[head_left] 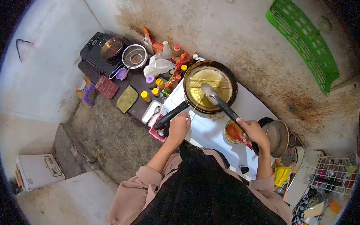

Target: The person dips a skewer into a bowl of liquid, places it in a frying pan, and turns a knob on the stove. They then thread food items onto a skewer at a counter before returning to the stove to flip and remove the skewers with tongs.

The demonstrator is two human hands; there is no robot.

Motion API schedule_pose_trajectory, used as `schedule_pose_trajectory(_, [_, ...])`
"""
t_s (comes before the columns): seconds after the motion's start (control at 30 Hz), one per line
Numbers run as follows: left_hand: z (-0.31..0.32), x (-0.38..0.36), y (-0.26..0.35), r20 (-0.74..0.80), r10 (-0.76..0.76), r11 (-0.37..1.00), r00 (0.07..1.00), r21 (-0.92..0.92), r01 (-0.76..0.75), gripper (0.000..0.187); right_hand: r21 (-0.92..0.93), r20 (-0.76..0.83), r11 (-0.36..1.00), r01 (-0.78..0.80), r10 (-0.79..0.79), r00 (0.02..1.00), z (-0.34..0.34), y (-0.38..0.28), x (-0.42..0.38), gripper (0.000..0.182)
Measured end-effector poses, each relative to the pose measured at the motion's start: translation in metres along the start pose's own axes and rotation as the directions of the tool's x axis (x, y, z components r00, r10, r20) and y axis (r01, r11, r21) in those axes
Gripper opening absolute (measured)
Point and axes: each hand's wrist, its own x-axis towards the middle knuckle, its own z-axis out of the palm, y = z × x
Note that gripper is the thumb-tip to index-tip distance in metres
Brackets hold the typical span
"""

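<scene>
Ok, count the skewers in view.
3: one skewer in the left hand; another skewer and a third skewer lying in the frying pan; more may be hidden.

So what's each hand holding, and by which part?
Left hand: a skewer, by its bare near end. Right hand: a long utensil, by its dark handle.

Moderately bright, soft shadows, fisheye bowing, black corners

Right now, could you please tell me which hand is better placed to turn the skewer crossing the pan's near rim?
Probably the left hand: it appears to grip the near end of that skewer, while the right hand holds a dark-handled utensil over the pan.
</scene>
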Motion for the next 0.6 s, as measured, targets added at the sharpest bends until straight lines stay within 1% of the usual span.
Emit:
schedule_pose_trajectory(0.07, [0.000,-0.001,0.000,-0.010,0.004,1.000,1.000,-0.008,-0.004,0.016,0.058,0.034,0.998,0.019,-0.021,0.999,-0.001,-0.001,-0.002,0.061])
schedule_pose_trajectory(0.17, [-0.001,-0.002,0.004,-0.008,-0.007,1.000,1.000,0.001,0.007,0.015,0.097,-0.012,0.994,0.040,-0.039,0.999,-0.006,-0.002,-0.004,0.060])
schedule_pose_trajectory(0.27, [-0.005,-0.003,0.007,0.013,-0.020,0.998,1.000,0.054,0.020,0.012,0.011,-0.044,0.999,-0.042,0.042,0.998,-0.005,-0.002,-0.001,0.058])
schedule_pose_trajectory(0.37, [-0.004,-0.006,0.006,-0.001,0.005,0.997,1.000,0.074,-0.005,0.012,0.083,0.001,0.996,0.024,-0.024,1.000,0.000,-0.003,0.002,0.059])
schedule_pose_trajectory(0.47, [0.000,-0.007,0.000,-0.023,0.022,0.997,0.999,0.074,-0.020,0.012,0.110,-0.001,0.994,0.025,-0.025,1.000,-0.003,-0.001,0.000,0.060])
schedule_pose_trajectory(0.57, [0.003,-0.008,-0.002,-0.023,0.026,0.996,0.999,0.081,-0.024,0.011,0.018,-0.058,1.000,-0.011,0.012,0.998,-0.008,0.000,-0.004,0.060])
schedule_pose_trajectory(0.6, [0.003,-0.008,-0.002,-0.025,0.027,0.996,0.999,0.085,-0.025,0.011,0.000,-0.051,1.000,-0.022,0.022,0.998,-0.007,0.001,-0.001,0.060])
